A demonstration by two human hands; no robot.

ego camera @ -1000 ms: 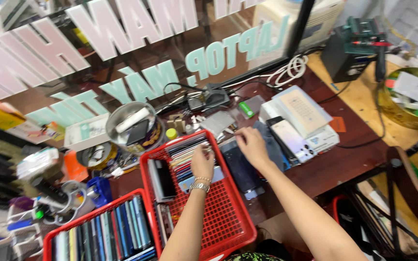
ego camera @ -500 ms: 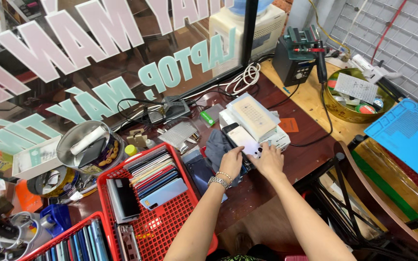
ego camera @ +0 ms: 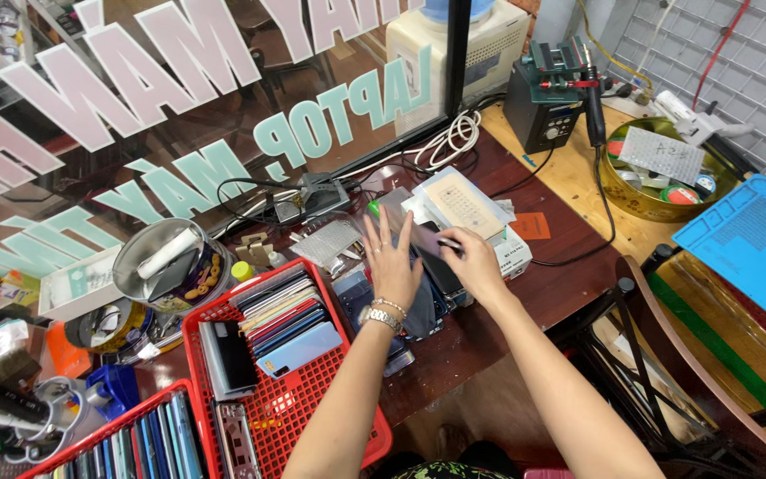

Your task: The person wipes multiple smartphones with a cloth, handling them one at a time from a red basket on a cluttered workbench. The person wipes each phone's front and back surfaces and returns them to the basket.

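My left hand (ego camera: 392,266) is spread flat, fingers apart, over a pile of dark phone parts (ego camera: 432,293) on the brown desk (ego camera: 454,355). A metal watch and a bracelet ring its wrist. My right hand (ego camera: 467,262) pinches a thin clear sheet, probably a screen protector (ego camera: 414,226), which stands up between both hands. A stack of flat white boxes (ego camera: 465,206) lies just behind the hands. A red basket (ego camera: 312,399) full of upright phone cases stands to the left of my left arm.
A round tin with tools (ego camera: 170,262) and a second red basket (ego camera: 126,443) are at the left. A black soldering station (ego camera: 547,106), a gold bowl of oddments (ego camera: 658,168) and a blue mat (ego camera: 755,239) sit at the right. A lettered glass pane stands behind.
Both hands left the red basket and moved right to the pile of parts. The right hand has picked up the thin clear sheet; the left hand has opened flat.
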